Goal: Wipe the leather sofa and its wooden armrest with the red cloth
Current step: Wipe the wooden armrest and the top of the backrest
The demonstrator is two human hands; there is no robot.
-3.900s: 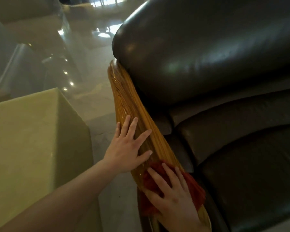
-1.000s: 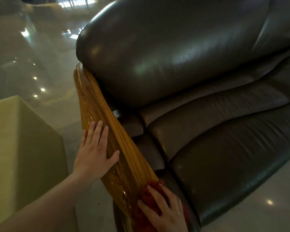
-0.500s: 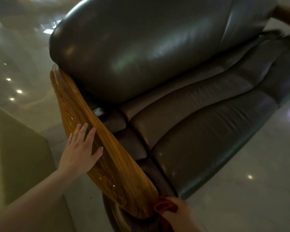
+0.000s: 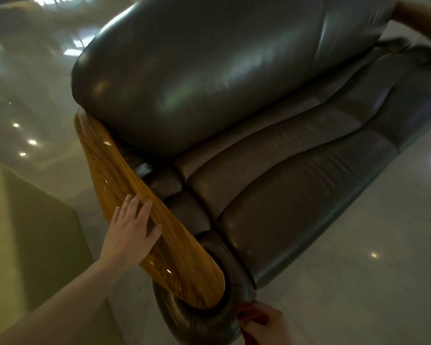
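Observation:
A dark leather sofa [image 4: 296, 200] fills the middle of the view, with a glossy wooden armrest [image 4: 144, 212] running down its left side. My left hand [image 4: 130, 235] lies flat on the middle of that armrest, fingers spread, holding nothing. My right hand [image 4: 266, 327] is at the bottom edge, just off the armrest's front end beside the leather front of the arm. It is closed on the red cloth [image 4: 249, 317], of which only a small bunched part shows.
A pale yellow-green block [image 4: 28, 245] stands close on the left of the armrest. Shiny tiled floor [image 4: 371, 270] lies to the right and front of the sofa. A second wooden armrest [image 4: 418, 18] shows at the top right.
My right hand slid the red cloth down the armrest and off its front end. My left hand stayed flat on the wood. The view swung to take in more of the sofa.

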